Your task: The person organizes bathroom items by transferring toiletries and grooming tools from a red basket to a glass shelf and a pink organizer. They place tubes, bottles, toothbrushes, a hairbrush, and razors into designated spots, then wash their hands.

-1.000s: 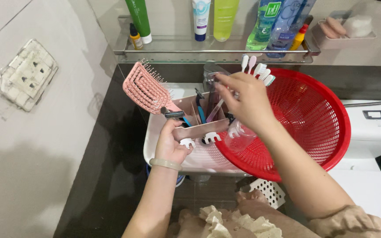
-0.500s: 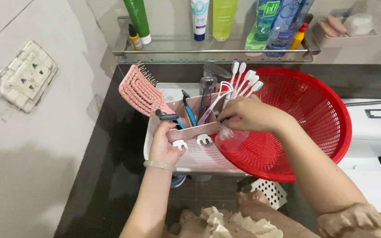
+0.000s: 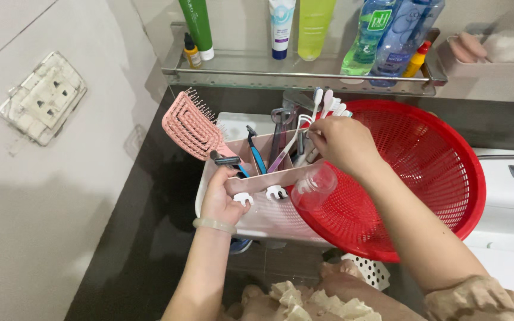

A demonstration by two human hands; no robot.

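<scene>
My left hand (image 3: 220,199) grips the front rim of a pink-and-white organiser caddy (image 3: 269,214) that stands on a dark counter. My right hand (image 3: 343,142) is closed around a bunch of white toothbrushes (image 3: 327,104) and holds them in the caddy's back compartment. A pink vented hairbrush (image 3: 188,126), a blue razor (image 3: 257,156) and a dark razor head (image 3: 226,159) stick out of the caddy. A clear plastic cup (image 3: 313,185) lies tilted between the caddy and a red mesh basket (image 3: 441,172).
A glass shelf (image 3: 239,66) above carries a green tube, a white tube, a yellow-green bottle, blue bottles and small yellow bottles. A wall socket plate (image 3: 43,98) sits on the left tile. A white perforated basket (image 3: 367,270) is below the red one; a white appliance (image 3: 513,196) stands right.
My right hand has come down from above the caddy, lowering the white toothbrushes into the back compartment. My left hand has stayed on the caddy's front rim.
</scene>
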